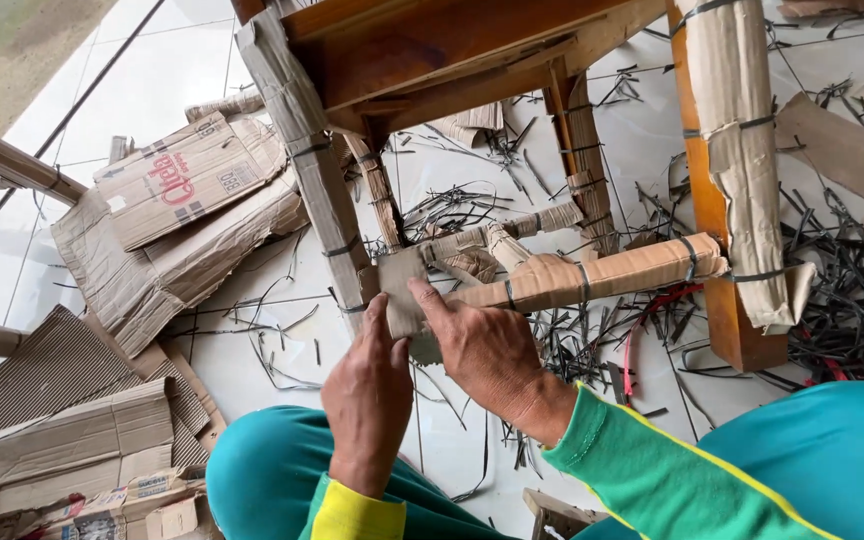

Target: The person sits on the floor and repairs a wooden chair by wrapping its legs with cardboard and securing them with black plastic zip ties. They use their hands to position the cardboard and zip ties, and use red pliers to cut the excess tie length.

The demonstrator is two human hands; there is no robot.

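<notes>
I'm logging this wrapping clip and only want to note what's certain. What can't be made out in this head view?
- Palm side of the left hand and right hand: turned away, so their grip on the cardboard piece is unclear.
- Wooden chair: cut off by the top edge.
- Chair rungs under the cardboard wrap: covered.
- Small wooden piece: cut by the bottom edge.
- Floor at right: buried under black strap offcuts.

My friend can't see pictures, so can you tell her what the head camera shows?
Two bare hands, left hand and right hand, press a piece of cardboard around a rail of a wooden chair whose legs are wrapped in cardboard and strapped. Flattened cardboard boxes and black strap offcuts litter the white tiled floor.
</notes>
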